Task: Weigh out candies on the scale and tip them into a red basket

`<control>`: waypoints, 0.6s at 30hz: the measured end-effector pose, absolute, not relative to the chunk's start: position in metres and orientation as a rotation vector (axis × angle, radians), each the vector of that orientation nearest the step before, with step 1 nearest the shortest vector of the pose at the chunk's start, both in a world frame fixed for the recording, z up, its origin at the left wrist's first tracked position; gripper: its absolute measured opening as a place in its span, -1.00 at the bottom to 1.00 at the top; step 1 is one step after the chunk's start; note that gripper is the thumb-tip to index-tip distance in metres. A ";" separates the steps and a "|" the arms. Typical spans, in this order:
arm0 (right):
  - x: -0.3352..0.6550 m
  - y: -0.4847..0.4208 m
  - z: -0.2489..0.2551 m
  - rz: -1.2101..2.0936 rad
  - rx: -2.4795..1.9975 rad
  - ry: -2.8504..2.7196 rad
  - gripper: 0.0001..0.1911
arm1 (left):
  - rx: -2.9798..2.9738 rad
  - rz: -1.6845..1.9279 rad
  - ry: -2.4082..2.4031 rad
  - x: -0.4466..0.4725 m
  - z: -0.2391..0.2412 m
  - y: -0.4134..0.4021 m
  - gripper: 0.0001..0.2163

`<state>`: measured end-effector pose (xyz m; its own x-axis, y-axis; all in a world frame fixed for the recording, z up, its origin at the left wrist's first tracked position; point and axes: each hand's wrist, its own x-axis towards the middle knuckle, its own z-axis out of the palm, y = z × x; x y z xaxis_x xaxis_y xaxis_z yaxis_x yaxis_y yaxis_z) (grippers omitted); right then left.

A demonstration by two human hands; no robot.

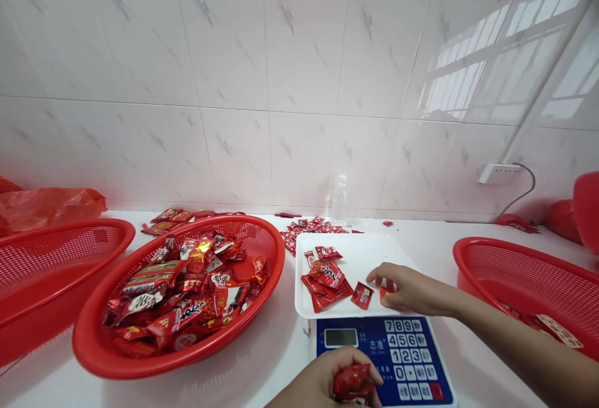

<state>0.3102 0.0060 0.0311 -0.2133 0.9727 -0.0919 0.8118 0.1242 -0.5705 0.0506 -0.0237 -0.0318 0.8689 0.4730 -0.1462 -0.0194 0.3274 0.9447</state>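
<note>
A white scale tray [365,255] carries a small heap of red candy packets [326,278]. My right hand [406,288] rests on the tray's front right corner, fingers pinched on a red packet [384,296]. Another loose packet [362,295] lies just left of it. My left hand [327,380] is at the bottom edge, over the scale's blue keypad [384,358], closed around a bunch of red packets [353,380].
A red mesh basket [262,296] heaped with red packets stands left of the scale. Another red basket [51,271] sits at far left, a third [524,277] at right. Loose packets [309,228] and a clear bottle [339,199] lie by the tiled wall.
</note>
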 end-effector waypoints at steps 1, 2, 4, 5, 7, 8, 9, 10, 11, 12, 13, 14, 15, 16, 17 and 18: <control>0.308 0.007 0.031 0.751 -1.729 -2.097 -0.56 | 1.209 0.342 0.454 0.050 -0.031 -0.024 -0.58; 0.305 0.009 0.031 0.758 -1.708 -2.094 -0.56 | 1.219 0.348 0.463 0.049 -0.030 -0.024 -0.59; 0.298 0.012 0.035 0.790 -1.653 -2.102 -0.53 | 1.253 0.357 0.463 0.047 -0.027 -0.024 -0.59; 0.295 0.013 0.036 0.810 -1.627 -2.110 -0.51 | 1.266 0.356 0.457 0.046 -0.026 -0.023 -0.59; 0.288 0.015 0.039 0.835 -1.580 -2.142 -0.49 | 1.277 0.349 0.457 0.045 -0.024 -0.022 -0.59; 0.286 0.015 0.039 0.831 -1.560 -2.163 -0.50 | 1.272 0.347 0.458 0.045 -0.024 -0.021 -0.59; 0.284 0.016 0.038 0.816 -1.546 -2.180 -0.53 | 1.263 0.347 0.460 0.045 -0.024 -0.021 -0.59; 0.283 0.016 0.036 0.794 -1.542 -2.191 -0.57 | 1.246 0.346 0.461 0.045 -0.025 -0.021 -0.59; 0.283 0.017 0.034 0.772 -1.547 -2.194 -0.61 | 1.226 0.347 0.462 0.046 -0.026 -0.022 -0.58; 0.283 0.018 0.032 0.749 -1.563 -2.188 -0.66 | 1.207 0.348 0.461 0.047 -0.027 -0.022 -0.58; 0.285 0.020 0.031 0.723 -1.587 -2.174 -0.70 | 1.190 0.350 0.458 0.047 -0.028 -0.023 -0.57; 0.286 0.022 0.029 0.691 -1.613 -2.152 -0.75 | 1.180 0.351 0.453 0.048 -0.028 -0.024 -0.57; 0.288 0.025 0.029 0.655 -1.638 -2.123 -0.80 | 1.175 0.351 0.449 0.049 -0.028 -0.024 -0.56; 0.289 0.028 0.028 0.618 -1.661 -2.087 -0.85 | 1.174 0.347 0.446 0.049 -0.028 -0.025 -0.55; 0.289 0.032 0.028 0.584 -1.682 -2.045 -0.89 | 1.181 0.342 0.445 0.049 -0.028 -0.025 -0.55; 0.288 0.037 0.028 0.556 -1.699 -2.002 -0.91 | 1.189 0.335 0.446 0.049 -0.028 -0.026 -0.55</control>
<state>0.2883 0.0372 0.0282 -0.1371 0.9873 0.0807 0.8042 0.1585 -0.5728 0.0487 -0.0258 -0.0279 0.8653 0.4762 -0.1564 -0.0175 0.3406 0.9400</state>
